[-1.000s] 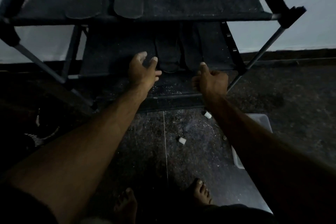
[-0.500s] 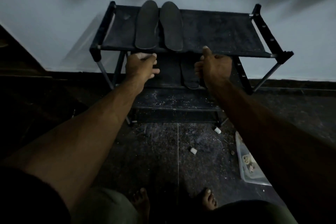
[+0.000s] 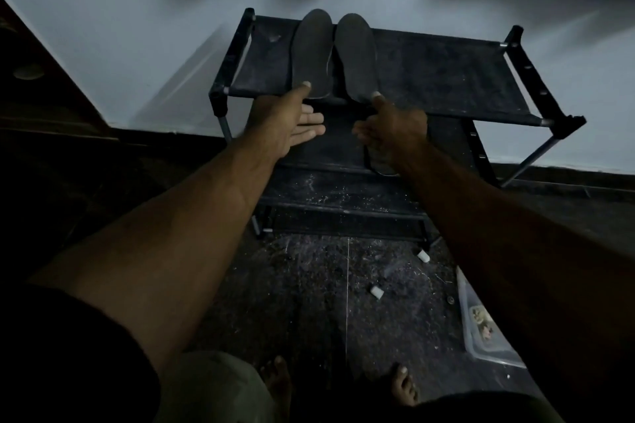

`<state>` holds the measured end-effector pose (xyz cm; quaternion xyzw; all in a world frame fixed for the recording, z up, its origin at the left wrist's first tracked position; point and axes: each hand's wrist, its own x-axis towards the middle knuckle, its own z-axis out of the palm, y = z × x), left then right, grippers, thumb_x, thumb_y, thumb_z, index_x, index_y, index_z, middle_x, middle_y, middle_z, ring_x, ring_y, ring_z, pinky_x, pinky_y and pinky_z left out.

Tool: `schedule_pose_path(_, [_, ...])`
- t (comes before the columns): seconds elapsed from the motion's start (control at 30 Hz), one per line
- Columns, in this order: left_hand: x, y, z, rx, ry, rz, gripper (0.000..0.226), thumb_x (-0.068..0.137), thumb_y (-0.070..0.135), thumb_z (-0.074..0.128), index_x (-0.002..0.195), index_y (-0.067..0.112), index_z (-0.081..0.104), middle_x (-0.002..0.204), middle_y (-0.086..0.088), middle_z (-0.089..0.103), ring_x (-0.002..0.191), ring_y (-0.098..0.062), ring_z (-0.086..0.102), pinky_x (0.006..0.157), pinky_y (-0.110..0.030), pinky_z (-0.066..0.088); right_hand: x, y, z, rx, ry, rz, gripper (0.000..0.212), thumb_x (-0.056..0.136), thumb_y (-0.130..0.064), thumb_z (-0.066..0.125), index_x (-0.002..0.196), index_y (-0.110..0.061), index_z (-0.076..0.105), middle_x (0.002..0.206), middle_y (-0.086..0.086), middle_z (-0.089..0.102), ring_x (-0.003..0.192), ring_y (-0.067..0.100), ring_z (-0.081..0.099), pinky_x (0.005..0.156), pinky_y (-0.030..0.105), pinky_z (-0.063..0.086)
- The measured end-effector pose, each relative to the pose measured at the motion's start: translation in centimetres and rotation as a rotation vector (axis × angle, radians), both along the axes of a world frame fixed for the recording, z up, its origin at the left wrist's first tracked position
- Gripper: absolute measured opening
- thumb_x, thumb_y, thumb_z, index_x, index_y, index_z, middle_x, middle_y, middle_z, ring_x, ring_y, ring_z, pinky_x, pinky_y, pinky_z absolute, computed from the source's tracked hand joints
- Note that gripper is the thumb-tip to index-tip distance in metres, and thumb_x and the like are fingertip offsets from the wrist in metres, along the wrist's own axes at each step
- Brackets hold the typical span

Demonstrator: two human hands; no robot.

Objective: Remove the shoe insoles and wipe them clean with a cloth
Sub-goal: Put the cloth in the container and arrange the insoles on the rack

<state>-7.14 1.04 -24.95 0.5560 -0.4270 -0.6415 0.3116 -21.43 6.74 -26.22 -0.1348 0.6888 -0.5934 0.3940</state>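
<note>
Insoles: two dark, flat ones, the left insole (image 3: 312, 53) and right insole (image 3: 355, 57), lie side by side on your shoe rack's top shelf (image 3: 446, 79). Your left hand (image 3: 292, 124), fingers straight and relaxed, thumb touches one heel; your right hand (image 3: 391, 129), fingers curled, thumb touches the other. A clear plastic box (image 3: 481, 343) of small bits sits on the floor.

Dim, bluish light is reaching the pale wall (image 3: 137, 27) from the upper left, while the floor (image 3: 309, 302) is sinking into near black; the rack (image 3: 446, 79) is casting a soft shadow leftward, and wide-angle distortion is bending the edges, with grainy detail
</note>
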Motion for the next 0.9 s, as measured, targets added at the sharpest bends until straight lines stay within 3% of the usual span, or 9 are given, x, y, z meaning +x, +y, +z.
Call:
schedule_pose_path(0.13, [-0.9,0.0,0.2,0.027,0.06,0.008,0.025,0.098,0.026,0.056,0.102,0.001,0.059,0.091,-0.01,0.071,0.067,-0.016,0.071,0.054,-0.017,0.056,0.0,-0.5,-0.1,-0.009,-0.008,0.002,0.027,0.093,-0.024,0.063,0.085,0.002,0.06,0.075,0.015,0.071,0.063,0.019,0.072,0.048,0.021,0.053])
schedule_pose_path(0.23, [-0.9,0.5,0.4,0.02,0.104,0.042,0.016,0.097,0.016,0.054,0.099,0.001,0.06,0.096,-0.012,0.072,0.069,-0.016,0.071,0.056,-0.017,0.056,0.1,-0.7,-0.1,-0.075,-0.075,-0.02,0.018,0.093,-0.009,0.061,0.082,0.006,0.06,0.072,0.016,0.069,0.062,0.021,0.071,0.058,0.029,0.059])
schedule_pose_path(0.33, [-0.1,1.2,0.1,0.051,0.119,0.005,0.021,0.094,0.02,0.053,0.102,0.003,0.062,0.092,-0.01,0.072,0.074,-0.017,0.072,0.06,-0.02,0.057,0.2,-0.2,-0.1,-0.103,-0.127,-0.004,0.018,0.091,-0.005,0.058,0.077,0.005,0.058,0.074,0.02,0.068,0.06,0.022,0.069,0.052,0.026,0.056])
schedule_pose_path(0.53, [0.2,0.9,-0.1,0.105,0.168,0.046,0.038,0.096,0.037,0.057,0.11,0.002,0.056,0.094,-0.014,0.071,0.073,-0.02,0.073,0.06,-0.023,0.059,0.1,0.3,-0.5,-0.107,-0.169,0.006,0.027,0.093,-0.024,0.063,0.089,0.001,0.058,0.088,0.021,0.068,0.073,0.025,0.071,0.052,0.024,0.055])
schedule_pose_path(0.63, [-0.5,0.7,0.3,0.073,0.197,0.082,0.027,0.1,0.019,0.053,0.115,-0.002,0.055,0.096,-0.015,0.07,0.073,-0.018,0.071,0.063,-0.021,0.059,0.6,0.1,-0.1,-0.144,-0.197,-0.011,0.014,0.094,-0.009,0.062,0.086,0.001,0.056,0.088,0.019,0.066,0.068,0.022,0.07,0.052,0.024,0.056])
schedule_pose_path(0.73, [-0.6,0.8,0.1,0.022,0.243,0.167,0.021,0.097,0.003,0.053,0.116,-0.006,0.058,0.096,-0.017,0.068,0.072,-0.022,0.072,0.056,-0.019,0.056,1.0,0.2,0.0,-0.161,-0.209,-0.032,0.008,0.093,0.001,0.059,0.086,0.001,0.055,0.098,0.02,0.065,0.07,0.023,0.071,0.055,0.025,0.057])
schedule_pose_path(0.9, [0.5,3.3,-1.8,-0.044,0.294,0.171,0.025,0.097,-0.003,0.049,0.121,-0.002,0.056,0.11,-0.016,0.066,0.076,-0.022,0.073,0.062,-0.018,0.055,1.8,3.1,-0.7,-0.2,-0.175,-0.022,0.008,0.094,0.002,0.056,0.087,-0.002,0.057,0.093,0.018,0.067,0.066,0.02,0.071,0.064,0.027,0.06])
